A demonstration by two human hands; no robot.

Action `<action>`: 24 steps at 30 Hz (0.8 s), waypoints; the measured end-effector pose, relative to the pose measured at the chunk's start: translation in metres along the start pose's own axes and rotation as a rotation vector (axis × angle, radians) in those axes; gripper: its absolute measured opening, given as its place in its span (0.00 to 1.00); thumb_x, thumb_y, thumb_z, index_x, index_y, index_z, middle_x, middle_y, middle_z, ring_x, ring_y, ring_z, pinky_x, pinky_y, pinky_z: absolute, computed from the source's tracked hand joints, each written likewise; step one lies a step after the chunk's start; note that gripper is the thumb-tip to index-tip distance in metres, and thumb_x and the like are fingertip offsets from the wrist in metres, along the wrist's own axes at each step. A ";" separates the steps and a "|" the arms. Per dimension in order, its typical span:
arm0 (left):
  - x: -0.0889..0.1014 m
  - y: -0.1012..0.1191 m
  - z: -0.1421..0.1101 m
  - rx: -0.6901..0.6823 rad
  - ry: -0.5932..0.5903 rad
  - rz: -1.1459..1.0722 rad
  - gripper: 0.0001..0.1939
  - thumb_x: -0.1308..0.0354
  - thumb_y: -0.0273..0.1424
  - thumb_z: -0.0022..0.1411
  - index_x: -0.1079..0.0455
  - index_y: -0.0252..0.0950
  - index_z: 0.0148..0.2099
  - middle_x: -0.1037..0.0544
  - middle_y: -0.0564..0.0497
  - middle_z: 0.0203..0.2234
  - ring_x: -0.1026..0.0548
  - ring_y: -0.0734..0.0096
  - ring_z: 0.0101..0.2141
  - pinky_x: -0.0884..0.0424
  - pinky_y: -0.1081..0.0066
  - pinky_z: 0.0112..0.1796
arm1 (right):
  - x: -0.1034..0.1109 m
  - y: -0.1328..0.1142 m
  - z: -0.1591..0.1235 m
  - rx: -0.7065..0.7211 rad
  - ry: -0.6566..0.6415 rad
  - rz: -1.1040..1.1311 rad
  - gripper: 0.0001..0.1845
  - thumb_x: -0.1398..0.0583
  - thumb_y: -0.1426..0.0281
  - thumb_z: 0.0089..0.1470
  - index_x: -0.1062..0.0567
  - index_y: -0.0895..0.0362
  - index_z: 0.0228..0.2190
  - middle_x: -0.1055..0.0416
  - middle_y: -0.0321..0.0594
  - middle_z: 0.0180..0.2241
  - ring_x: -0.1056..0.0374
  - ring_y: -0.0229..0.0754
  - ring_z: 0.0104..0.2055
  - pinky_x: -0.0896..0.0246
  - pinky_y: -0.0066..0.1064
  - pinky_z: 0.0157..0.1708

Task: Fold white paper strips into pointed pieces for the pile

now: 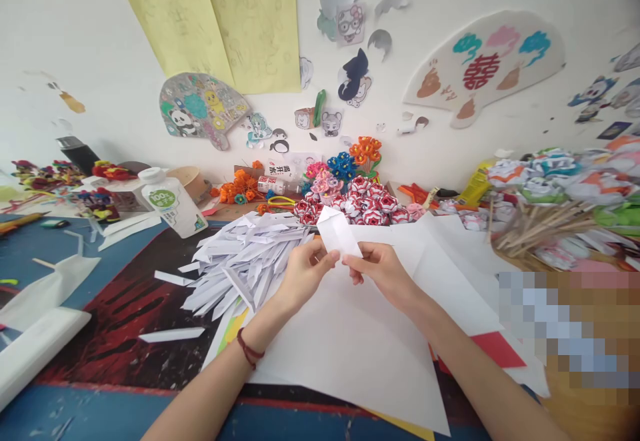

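Note:
A small folded piece of white paper is held up between both hands, over large white sheets. My left hand pinches its lower left edge between thumb and fingers. On the other side, my right hand grips the lower right corner, thumb in front and fingers curled behind. The upper end of the piece shows a slanted fold. Beneath my hands lies a large white sheet on the table. Left of my left hand is a heap of folded white paper strips, with a few loose strips beside it.
A white bottle stands at the left. Red-and-white paper flowers and blue flowers crowd the back by the wall. Wooden sticks and more paper flowers lie at the right. A red paper piece shows beside my right forearm.

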State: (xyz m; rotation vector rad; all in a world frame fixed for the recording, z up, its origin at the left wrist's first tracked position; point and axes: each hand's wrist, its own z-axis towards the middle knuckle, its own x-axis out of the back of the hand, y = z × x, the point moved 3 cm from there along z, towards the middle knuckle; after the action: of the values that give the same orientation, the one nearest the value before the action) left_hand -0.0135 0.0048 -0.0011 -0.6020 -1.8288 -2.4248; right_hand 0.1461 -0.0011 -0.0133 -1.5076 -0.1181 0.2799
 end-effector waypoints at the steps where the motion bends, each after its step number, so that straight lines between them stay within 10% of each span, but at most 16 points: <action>1: 0.001 0.001 0.000 -0.010 -0.021 0.003 0.19 0.47 0.44 0.60 0.31 0.33 0.29 0.30 0.52 0.23 0.35 0.74 0.24 0.40 0.74 0.26 | 0.000 -0.001 0.000 0.004 -0.025 0.004 0.14 0.35 0.61 0.48 0.24 0.60 0.25 0.30 0.36 0.21 0.35 0.35 0.22 0.40 0.29 0.25; 9: 0.003 0.006 0.000 -0.022 -0.089 0.049 0.16 0.45 0.42 0.59 0.30 0.33 0.28 0.27 0.51 0.23 0.33 0.72 0.25 0.41 0.74 0.26 | 0.003 -0.008 0.000 0.011 -0.051 -0.043 0.15 0.36 0.60 0.49 0.24 0.60 0.25 0.29 0.39 0.23 0.34 0.38 0.25 0.39 0.31 0.27; 17: 0.012 0.026 -0.008 -0.224 0.266 0.239 0.05 0.44 0.30 0.61 0.36 0.36 0.39 0.29 0.52 0.34 0.34 0.75 0.29 0.37 0.74 0.31 | 0.002 -0.010 -0.003 0.037 0.023 -0.100 0.17 0.36 0.60 0.49 0.27 0.60 0.20 0.30 0.38 0.20 0.34 0.37 0.24 0.41 0.30 0.27; 24: 0.009 0.025 -0.006 -0.238 0.095 0.285 0.03 0.46 0.28 0.62 0.31 0.37 0.37 0.29 0.50 0.34 0.32 0.71 0.36 0.36 0.72 0.35 | 0.002 -0.004 0.000 0.026 0.025 -0.044 0.13 0.35 0.61 0.49 0.23 0.60 0.24 0.30 0.37 0.22 0.35 0.38 0.25 0.40 0.30 0.27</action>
State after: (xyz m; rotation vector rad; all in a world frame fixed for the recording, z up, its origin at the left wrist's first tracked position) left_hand -0.0166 -0.0068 0.0229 -0.6951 -1.3258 -2.4425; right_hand 0.1481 -0.0013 -0.0100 -1.4807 -0.1270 0.2258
